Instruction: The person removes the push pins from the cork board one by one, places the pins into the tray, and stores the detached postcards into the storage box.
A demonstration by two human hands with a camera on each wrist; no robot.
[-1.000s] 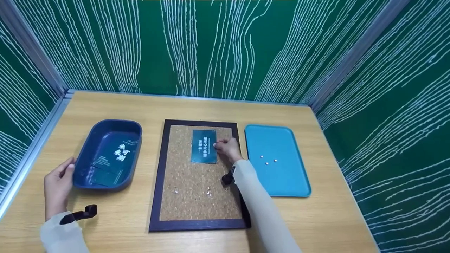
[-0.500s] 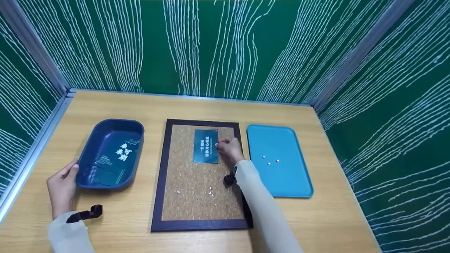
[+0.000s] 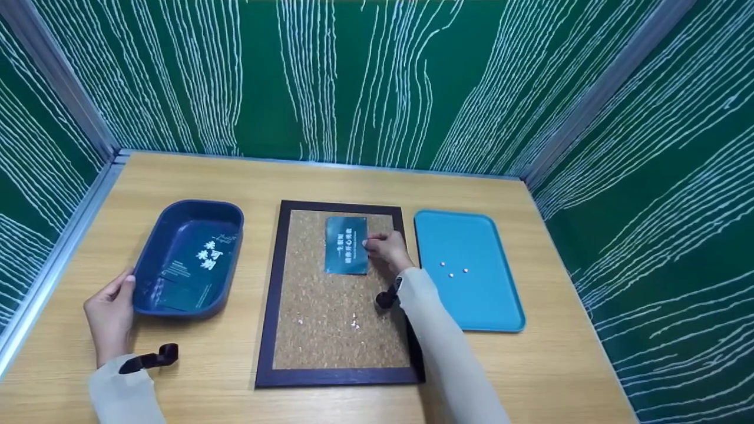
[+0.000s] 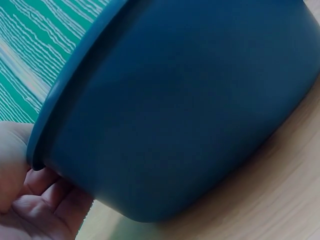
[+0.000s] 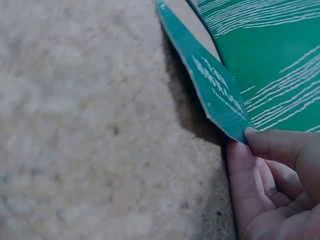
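Between thumb and fingers, my right hand (image 3: 389,250) pinches the right edge of a dark green card (image 3: 341,259) with white lettering. The card is over the upper part of a cork board (image 3: 330,341) in a dark frame; in the right wrist view the card (image 5: 200,75) stands a little off the cork, casting a shadow. My left hand (image 3: 112,306) grips the near left rim of a deep blue basin (image 3: 232,282), thumb on top and fingers beneath, as the left wrist view shows. Inside the basin lie more green cards (image 3: 194,265) with white lettering.
A turquoise tray (image 3: 483,306) right of the board holds several small round studs, perhaps pushpins (image 3: 451,275). Small shiny specks (image 3: 354,323) are on the lower cork. Green walls (image 3: 377,76) with white lines enclose the wooden table (image 3: 265,176) at the back and sides.
The view has shifted slightly, so everything sits a little further right. Both hands keep their holds on the basin rim and the card, and the card stays at nearly the same spot on the board.
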